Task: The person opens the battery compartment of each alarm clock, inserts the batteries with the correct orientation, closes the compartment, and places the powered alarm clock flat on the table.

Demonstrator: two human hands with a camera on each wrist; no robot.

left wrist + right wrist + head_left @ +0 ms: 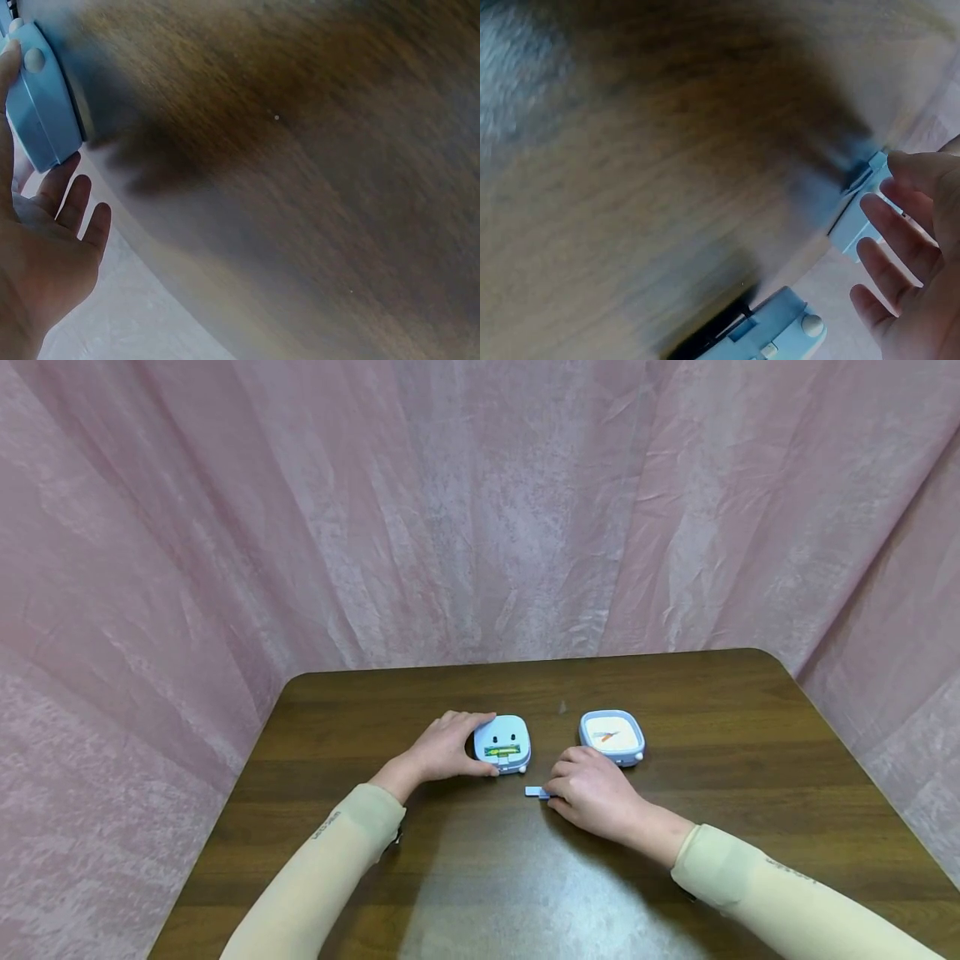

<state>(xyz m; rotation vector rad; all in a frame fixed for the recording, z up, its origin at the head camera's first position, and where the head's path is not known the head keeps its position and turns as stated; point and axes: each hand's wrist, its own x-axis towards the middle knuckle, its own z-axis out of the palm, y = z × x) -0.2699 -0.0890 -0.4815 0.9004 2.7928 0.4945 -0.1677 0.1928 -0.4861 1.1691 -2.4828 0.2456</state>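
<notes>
A light blue alarm clock lies face down, its back up and its battery slot uncovered. In the slot sits a green and yellow battery. My left hand grips this clock from the left, thumb at the near edge and fingers at the far edge; its side shows as a blue casing in the left wrist view. With thumb and fingertips, my right hand pinches a small light blue battery cover low over the table, just to the near right of the clock.
A second light blue alarm clock lies face up beyond my right hand, its white dial showing. Both clocks rest on a brown wooden table. Pink curtains hang behind the table's far edge.
</notes>
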